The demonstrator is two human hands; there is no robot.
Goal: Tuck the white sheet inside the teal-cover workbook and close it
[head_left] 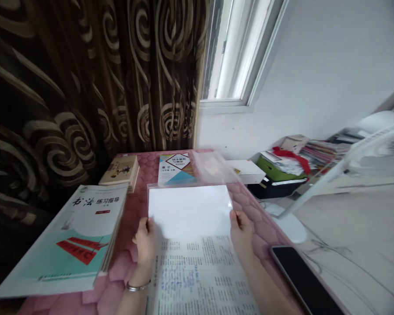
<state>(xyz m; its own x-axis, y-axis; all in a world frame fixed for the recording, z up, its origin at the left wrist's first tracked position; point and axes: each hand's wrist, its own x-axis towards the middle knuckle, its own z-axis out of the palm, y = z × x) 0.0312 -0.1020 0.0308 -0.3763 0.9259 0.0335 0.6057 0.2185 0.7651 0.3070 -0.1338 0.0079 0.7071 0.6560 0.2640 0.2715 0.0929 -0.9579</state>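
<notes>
White sheet [188,210]: blank, smooth, spanned the gap between left hand [145,240] and right hand [242,232]; far edge lay beyond the grip, near edge just short of it. Clear cover [230,204]: transparent, glossy, pinched at both side edges, a thin margin showing past the sheet's far edge. Printed page [223,280]: dense dark text in columns, blue handwriting [180,280] left of its middle; ran from the sheet's near edge back between the wrists, out of view. Layer order of page and sheet: could not tell.
</notes>
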